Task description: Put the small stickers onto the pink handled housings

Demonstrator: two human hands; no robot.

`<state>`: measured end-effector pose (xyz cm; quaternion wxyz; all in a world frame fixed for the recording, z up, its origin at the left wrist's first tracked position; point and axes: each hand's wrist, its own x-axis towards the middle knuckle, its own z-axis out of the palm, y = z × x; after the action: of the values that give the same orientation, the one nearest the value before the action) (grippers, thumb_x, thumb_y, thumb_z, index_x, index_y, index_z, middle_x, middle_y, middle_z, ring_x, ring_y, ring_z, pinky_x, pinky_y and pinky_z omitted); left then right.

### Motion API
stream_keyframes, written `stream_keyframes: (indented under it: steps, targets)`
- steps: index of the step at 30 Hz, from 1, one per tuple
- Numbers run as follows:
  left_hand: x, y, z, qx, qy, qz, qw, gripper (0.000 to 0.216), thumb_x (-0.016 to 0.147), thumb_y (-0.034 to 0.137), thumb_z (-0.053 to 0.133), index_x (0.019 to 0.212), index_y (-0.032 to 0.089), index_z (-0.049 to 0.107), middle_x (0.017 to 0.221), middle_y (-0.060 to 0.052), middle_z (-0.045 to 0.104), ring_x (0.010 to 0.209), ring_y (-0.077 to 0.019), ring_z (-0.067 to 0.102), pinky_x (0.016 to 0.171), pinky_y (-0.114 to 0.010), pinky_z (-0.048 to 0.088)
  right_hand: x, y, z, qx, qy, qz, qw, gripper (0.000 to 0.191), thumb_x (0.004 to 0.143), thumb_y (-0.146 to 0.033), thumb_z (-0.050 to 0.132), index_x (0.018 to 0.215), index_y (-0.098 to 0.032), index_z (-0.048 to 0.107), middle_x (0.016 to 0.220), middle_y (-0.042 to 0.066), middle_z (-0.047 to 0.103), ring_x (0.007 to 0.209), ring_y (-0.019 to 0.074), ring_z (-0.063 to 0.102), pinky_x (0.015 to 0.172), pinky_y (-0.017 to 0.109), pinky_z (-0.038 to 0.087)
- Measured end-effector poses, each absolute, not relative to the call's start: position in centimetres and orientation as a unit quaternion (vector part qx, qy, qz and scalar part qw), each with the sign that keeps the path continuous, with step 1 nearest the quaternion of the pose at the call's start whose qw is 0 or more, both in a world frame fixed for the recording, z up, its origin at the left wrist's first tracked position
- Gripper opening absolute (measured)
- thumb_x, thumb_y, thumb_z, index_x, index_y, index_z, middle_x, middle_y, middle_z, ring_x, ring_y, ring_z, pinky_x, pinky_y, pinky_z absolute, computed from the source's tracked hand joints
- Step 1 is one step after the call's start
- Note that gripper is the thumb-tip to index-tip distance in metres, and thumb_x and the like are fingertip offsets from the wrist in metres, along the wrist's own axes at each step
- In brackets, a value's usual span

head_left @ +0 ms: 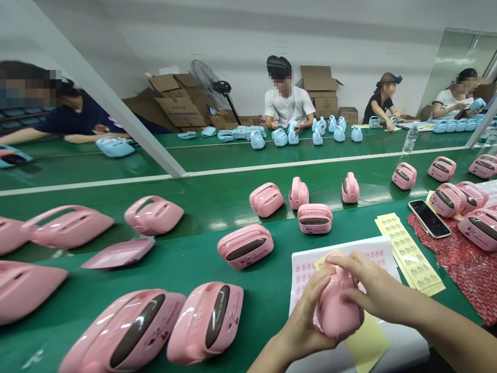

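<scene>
Close in front of me, a glossy pink plastic device with a carry handle (338, 311) is turned on end between both hands. My left hand (308, 311) wraps round its left side and underside. From the right, my right hand (370, 282) grips its upper part, fingers near the top and thumb on its surface. Beneath the hands lies a white sheet (302, 259) with rows of small pink stickers. A piece of yellow paper (368, 344) pokes out below the device. Similar pink devices (245, 246) with dark oval panels stand to the left.
Yellow sticker sheets (411, 256), a phone (429, 217) and red bubble wrap (469, 274) lie on the right. More pink devices (205, 324) stand along the green bench. Across it, several people handle blue devices (280, 137). A water bottle (410, 140) stands beyond.
</scene>
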<state>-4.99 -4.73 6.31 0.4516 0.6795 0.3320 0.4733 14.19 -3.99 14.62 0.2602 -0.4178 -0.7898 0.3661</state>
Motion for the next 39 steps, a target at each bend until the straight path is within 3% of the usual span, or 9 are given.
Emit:
stream_keyframes:
  steps: [4,8,11,13,16,20,26,36,39]
  targets:
    - [-4.7,-5.7,6.1,0.735,0.253,0.444,0.447,0.083,0.042,0.013,0.082,0.118,0.034,0.056,0.121,-0.012,0.059,0.116,-0.0408,0.047,0.097,-0.061,0.029,15.9,-2.0,13.0,-0.453,-0.729,0.431,0.279,0.082,0.063,-0.025,0.071,0.134,-0.027,0.031,0.117,0.007,0.044,0.08,0.0132,0.05,0.074,0.029,0.045]
    - [-3.2,-7.2,4.9,0.631,0.265,0.501,0.529,0.114,0.034,0.034,0.088,0.134,0.036,0.034,0.124,-0.013,0.055,0.114,-0.0392,0.05,0.095,-0.055,0.035,17.5,-0.3,10.6,-0.317,-0.705,0.602,0.199,0.034,0.067,-0.036,0.063,0.095,-0.018,0.06,0.08,0.0,0.056,0.061,0.0094,0.048,0.057,0.023,0.043]
    - [-2.0,-6.1,3.8,0.565,0.265,0.508,0.594,0.12,0.035,0.045,0.086,0.137,0.035,0.025,0.129,-0.014,0.05,0.117,-0.0374,0.047,0.095,-0.051,0.037,19.1,0.1,10.1,-0.369,-0.674,0.61,0.192,0.018,0.066,-0.034,0.058,0.065,-0.018,0.053,0.053,-0.006,0.047,0.044,0.0073,0.044,0.041,0.018,0.035]
    - [-1.5,-4.2,3.1,0.557,0.272,0.497,0.607,0.101,0.048,0.049,0.08,0.135,0.033,0.03,0.126,-0.014,0.053,0.114,-0.0336,0.051,0.095,-0.048,0.038,20.7,0.9,10.7,-0.481,-0.633,0.557,0.24,0.015,0.066,-0.031,0.054,0.062,-0.019,0.048,0.048,-0.007,0.045,0.039,0.0071,0.042,0.035,0.017,0.028]
    - [-1.1,-1.3,2.0,0.526,0.384,0.487,0.582,0.056,0.071,0.045,0.065,0.121,0.026,0.049,0.105,-0.011,0.064,0.099,-0.0257,0.06,0.088,-0.039,0.044,23.7,3.6,12.1,-0.632,-0.592,0.378,0.327,0.012,0.067,-0.026,0.052,0.059,-0.019,0.046,0.049,-0.006,0.046,0.044,0.0089,0.046,0.036,0.017,0.028]
    - [-0.9,0.3,0.2,0.554,0.449,0.442,0.545,0.037,0.068,0.047,0.066,0.097,0.024,0.064,0.074,-0.004,0.067,0.067,-0.02,0.061,0.067,-0.031,0.05,25.6,9.9,13.2,-0.764,-0.536,0.147,0.328,0.013,0.075,-0.021,0.053,0.065,-0.015,0.055,0.06,-0.002,0.054,0.057,0.0119,0.052,0.048,0.022,0.039]
    - [-0.9,0.0,-1.3,0.57,0.463,0.439,0.518,0.036,0.069,0.053,0.06,0.089,0.024,0.066,0.071,-0.005,0.066,0.065,-0.0202,0.061,0.063,-0.03,0.05,25.3,18.5,12.8,-0.792,-0.513,0.116,0.31,0.03,0.087,-0.033,0.052,0.111,-0.016,0.054,0.112,0.006,0.056,0.094,0.0203,0.058,0.078,0.038,0.05]
    - [-0.7,-0.6,1.0,0.548,0.433,0.441,0.564,0.034,0.077,0.052,0.053,0.084,0.022,0.067,0.072,-0.005,0.067,0.065,-0.0192,0.061,0.064,-0.029,0.049,21.5,22.5,10.2,-0.786,-0.539,0.076,0.292,0.033,0.084,-0.037,0.052,0.101,-0.01,0.06,0.115,0.02,0.053,0.111,0.0286,0.048,0.089,0.038,0.038]
    - [-1.0,-0.5,1.3,0.562,0.406,0.428,0.579,0.032,0.078,0.05,0.053,0.083,0.021,0.067,0.071,-0.005,0.066,0.066,-0.0189,0.06,0.065,-0.03,0.049,19.4,22.4,9.1,-0.773,-0.561,0.103,0.277,0.03,0.078,-0.034,0.056,0.093,-0.009,0.063,0.105,0.019,0.059,0.099,0.0275,0.056,0.08,0.033,0.041]
